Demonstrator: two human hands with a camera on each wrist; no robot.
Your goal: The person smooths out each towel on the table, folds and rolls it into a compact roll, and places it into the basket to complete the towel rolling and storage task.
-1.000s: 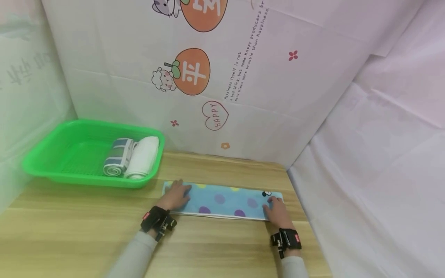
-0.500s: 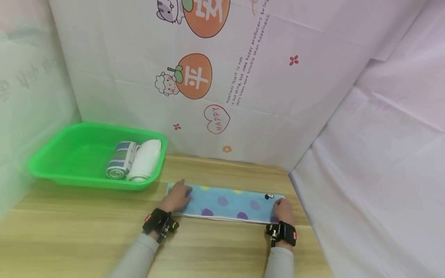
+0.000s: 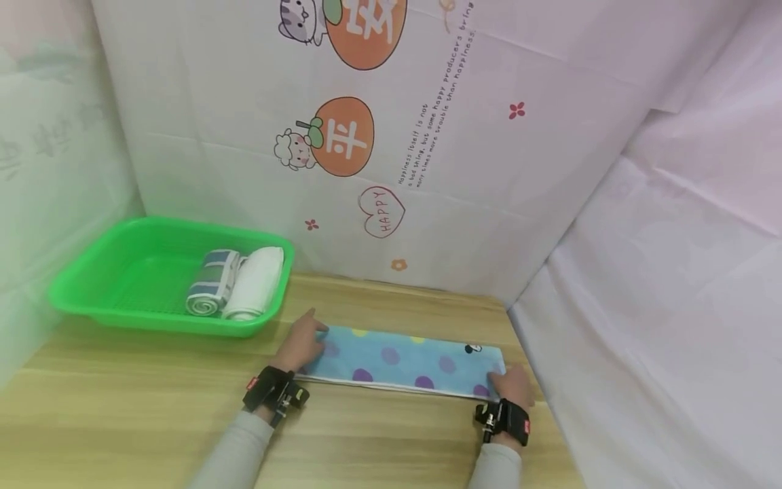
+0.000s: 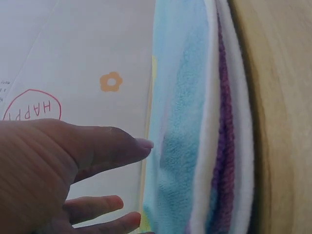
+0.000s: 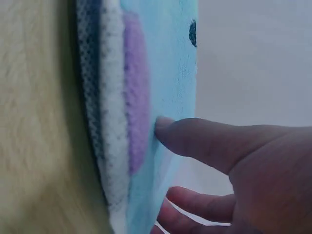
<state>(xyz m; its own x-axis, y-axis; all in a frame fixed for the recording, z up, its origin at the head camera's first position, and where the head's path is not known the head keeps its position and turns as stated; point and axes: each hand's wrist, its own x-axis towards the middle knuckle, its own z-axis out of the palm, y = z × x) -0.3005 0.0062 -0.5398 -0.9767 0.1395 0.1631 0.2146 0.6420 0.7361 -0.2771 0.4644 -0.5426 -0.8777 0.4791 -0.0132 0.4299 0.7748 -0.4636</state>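
A light blue towel (image 3: 391,360) with purple and yellow dots, folded into a long strip, lies across the wooden table. At its left end is my left hand (image 3: 301,343); the left wrist view shows the thumb (image 4: 117,144) stretched out over the towel and the fingers spread loosely below. My right hand (image 3: 513,386) is at the opposite end, its thumb tip (image 5: 165,124) touching the top of the towel. The right wrist view has its other fingers (image 5: 200,204) reaching around the end edge, apart from the thumb. Stacked white-edged layers show along the near side.
At the back left stands a green plastic basket (image 3: 165,324) holding a rolled striped towel (image 3: 212,282) and a rolled white towel (image 3: 255,282). A printed white cloth (image 3: 452,224) hangs behind the table (image 3: 366,441), with more white cloth on both sides.
My right hand curled at the right end, then moved outward with its thumb on the towel. The left hand has shifted slightly left to the towel's end. The towel stays in place.
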